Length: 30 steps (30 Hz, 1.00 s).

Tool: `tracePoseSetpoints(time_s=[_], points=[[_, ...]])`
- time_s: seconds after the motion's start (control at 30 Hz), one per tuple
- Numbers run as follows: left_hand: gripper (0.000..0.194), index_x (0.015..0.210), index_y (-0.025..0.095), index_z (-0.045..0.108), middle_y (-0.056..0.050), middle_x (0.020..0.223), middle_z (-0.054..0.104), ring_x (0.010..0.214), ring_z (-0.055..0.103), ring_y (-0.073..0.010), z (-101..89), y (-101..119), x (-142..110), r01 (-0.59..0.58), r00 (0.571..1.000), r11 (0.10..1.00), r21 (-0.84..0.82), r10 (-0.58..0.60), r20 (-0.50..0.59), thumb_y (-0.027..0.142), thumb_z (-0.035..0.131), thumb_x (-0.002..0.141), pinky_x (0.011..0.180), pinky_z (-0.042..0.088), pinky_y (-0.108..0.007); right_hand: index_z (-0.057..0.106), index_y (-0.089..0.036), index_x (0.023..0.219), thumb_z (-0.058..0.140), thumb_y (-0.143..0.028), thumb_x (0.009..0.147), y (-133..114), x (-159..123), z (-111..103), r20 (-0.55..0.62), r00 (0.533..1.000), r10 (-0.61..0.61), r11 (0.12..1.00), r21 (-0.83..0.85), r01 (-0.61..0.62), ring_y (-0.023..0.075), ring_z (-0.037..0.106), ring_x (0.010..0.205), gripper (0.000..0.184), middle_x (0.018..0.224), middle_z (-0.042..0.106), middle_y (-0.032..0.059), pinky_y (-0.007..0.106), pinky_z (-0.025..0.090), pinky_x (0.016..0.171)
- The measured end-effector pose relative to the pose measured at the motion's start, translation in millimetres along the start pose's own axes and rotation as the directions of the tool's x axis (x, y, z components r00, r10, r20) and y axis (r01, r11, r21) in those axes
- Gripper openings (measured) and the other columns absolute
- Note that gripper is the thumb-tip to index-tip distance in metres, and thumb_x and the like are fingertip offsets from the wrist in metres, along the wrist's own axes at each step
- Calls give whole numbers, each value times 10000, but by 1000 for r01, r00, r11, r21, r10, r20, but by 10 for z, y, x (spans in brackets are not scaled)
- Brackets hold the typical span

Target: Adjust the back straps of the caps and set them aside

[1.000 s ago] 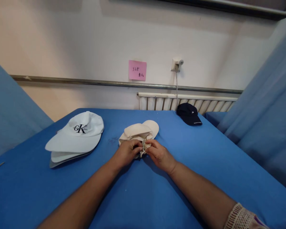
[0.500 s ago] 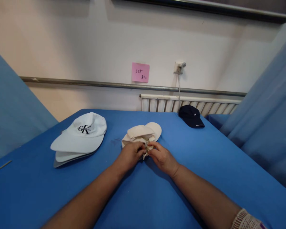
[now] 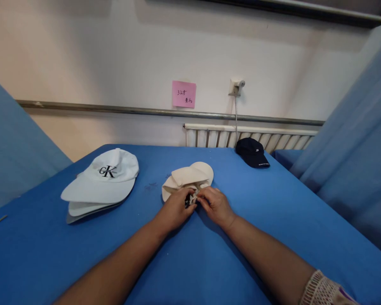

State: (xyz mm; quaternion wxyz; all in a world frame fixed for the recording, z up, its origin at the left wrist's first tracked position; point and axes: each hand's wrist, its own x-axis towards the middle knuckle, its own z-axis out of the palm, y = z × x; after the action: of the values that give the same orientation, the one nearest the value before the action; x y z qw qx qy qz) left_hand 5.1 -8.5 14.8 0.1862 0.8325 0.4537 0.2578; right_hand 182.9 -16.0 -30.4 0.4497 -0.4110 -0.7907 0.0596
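A cream baseball cap [image 3: 189, 177] lies on the blue-covered table [image 3: 190, 262], its brim pointing away to the upper right and its near edge bunched up. My left hand [image 3: 177, 207] grips the near edge of this cap from the left, thumb and fingers closed around crumpled cloth. A small dark patch shows between those fingers; I cannot make out what it is. From the right, my right hand [image 3: 215, 205] pinches the same bunched edge with thumb and forefinger. Both sets of fingertips almost meet, and they hide part of the cap's near side.
Stacked caps [image 3: 104, 178], a white one with black letters on top, sit at the left. A navy cap [image 3: 251, 152] rests at the far right edge. Behind are a radiator [image 3: 209, 137] and a metal rail [image 3: 130, 111]. Blue curtains [image 3: 362, 140] hang at both sides.
My left hand has opened its grip wider, and a dark patch now shows between its fingers. My right hand stays pinched on the edge. The cap has turned slightly; the view has shifted a little.
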Motion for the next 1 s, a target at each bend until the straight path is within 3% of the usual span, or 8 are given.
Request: tracePoseSetpoints(time_s=[0.3,0.67,0.83,1.0], points=[[251,1055,173,601,-84,1007,704,917,654,-231,30,-29,4,23,1000,997,-70,-23,3,199,570,807,804,473,-334,658,-214,932,576,-198,911,-11,6,3,4,999,47,996,80,-47,183,627,828,87,893,685,40,310,474,767],[191,935,180,612,-38,885,698,812,637,-189,37,-95,31,60,998,966,-250,-61,6,342,593,836,716,472,-300,650,-218,938,547,-226,927,22,9,24,-41,998,53,992,116,-48,186,629,833,104,891,685,45,315,484,775],[287,914,162,611,-51,868,704,792,646,-189,27,-90,47,140,990,900,-412,-127,58,409,658,777,691,489,-295,639,-216,938,557,-225,908,48,6,43,-36,994,101,989,112,-96,184,619,814,87,864,664,40,306,490,750],[277,820,163,605,-38,788,708,712,650,-181,28,-68,54,240,970,879,-412,-235,64,429,648,754,617,470,-270,585,-203,980,569,-169,863,-11,5,26,-92,986,137,986,113,-126,178,594,804,122,1007,596,74,313,517,739]])
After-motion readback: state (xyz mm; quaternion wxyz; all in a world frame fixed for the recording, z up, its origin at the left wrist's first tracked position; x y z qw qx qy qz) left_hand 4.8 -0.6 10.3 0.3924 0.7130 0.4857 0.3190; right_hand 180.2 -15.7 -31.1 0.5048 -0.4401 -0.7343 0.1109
